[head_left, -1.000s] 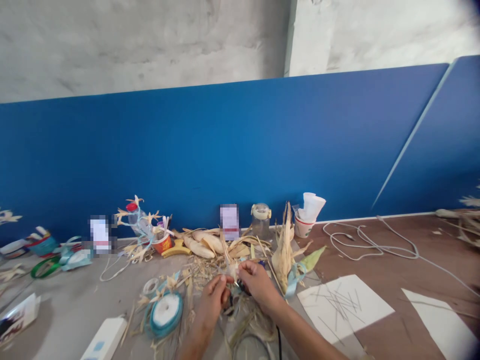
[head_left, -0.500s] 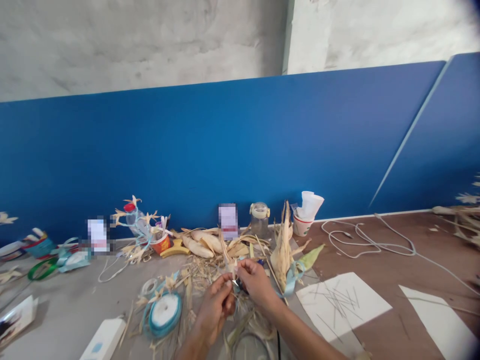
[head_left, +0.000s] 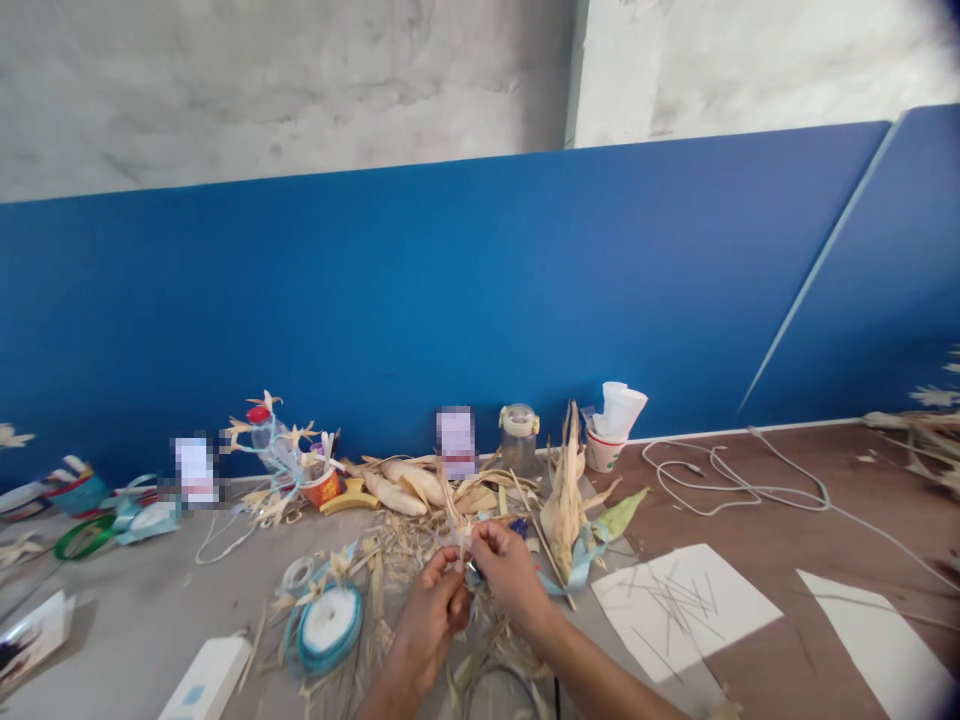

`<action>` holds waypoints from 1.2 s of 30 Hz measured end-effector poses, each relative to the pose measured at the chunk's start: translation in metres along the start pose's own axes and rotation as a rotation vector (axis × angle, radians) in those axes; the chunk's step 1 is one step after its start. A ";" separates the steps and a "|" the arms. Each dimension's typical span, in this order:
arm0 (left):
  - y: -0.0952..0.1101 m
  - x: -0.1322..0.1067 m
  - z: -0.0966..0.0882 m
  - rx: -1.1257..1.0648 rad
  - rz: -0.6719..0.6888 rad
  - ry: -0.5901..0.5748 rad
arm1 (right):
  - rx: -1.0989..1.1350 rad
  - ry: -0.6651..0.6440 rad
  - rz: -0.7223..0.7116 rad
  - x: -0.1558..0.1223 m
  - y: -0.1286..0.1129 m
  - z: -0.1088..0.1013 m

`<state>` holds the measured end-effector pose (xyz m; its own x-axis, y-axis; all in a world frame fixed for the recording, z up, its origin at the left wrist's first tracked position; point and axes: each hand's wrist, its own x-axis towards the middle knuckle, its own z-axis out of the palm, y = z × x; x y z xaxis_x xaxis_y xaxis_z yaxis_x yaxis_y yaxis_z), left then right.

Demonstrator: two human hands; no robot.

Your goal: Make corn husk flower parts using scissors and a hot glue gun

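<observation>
My left hand (head_left: 430,610) and my right hand (head_left: 504,568) meet over the desk, fingers pinched together on a small pale corn-husk piece (head_left: 466,541) held between them. A dark tool or cord lies just under the hands; I cannot make it out. Loose husk strips (head_left: 405,548) lie scattered around the hands. A spool of light blue ribbon (head_left: 330,622) sits to the left of my left hand. An upright bundle of dried husk (head_left: 565,500) with a blue ribbon stands to the right of my right hand.
A blue partition (head_left: 480,300) backs the desk. Along it stand a glass jar (head_left: 519,432), a paper cup (head_left: 606,448), an orange cup (head_left: 322,485) and husk flowers (head_left: 274,440). White cable (head_left: 735,480) and white paper sheets (head_left: 686,605) lie to the right.
My hands have closed in on each other and shifted slightly left, still pinching the husk piece. The view has tilted up a little.
</observation>
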<state>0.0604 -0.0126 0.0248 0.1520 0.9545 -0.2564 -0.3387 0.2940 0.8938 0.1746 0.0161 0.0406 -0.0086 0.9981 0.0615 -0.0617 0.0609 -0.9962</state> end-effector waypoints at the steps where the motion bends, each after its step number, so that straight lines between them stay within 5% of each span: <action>1: 0.000 0.000 0.000 0.005 0.001 0.006 | 0.003 -0.001 0.004 0.000 0.001 0.000; 25: 0.004 -0.003 0.001 -0.049 0.045 0.029 | 0.191 -0.005 0.160 0.003 0.001 -0.002; 36: 0.007 0.002 -0.008 -0.149 0.084 0.075 | -0.037 -0.222 0.244 0.003 0.003 -0.007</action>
<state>0.0508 -0.0084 0.0276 0.0494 0.9753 -0.2154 -0.4822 0.2121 0.8500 0.1812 0.0191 0.0375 -0.2364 0.9564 -0.1718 0.0050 -0.1756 -0.9844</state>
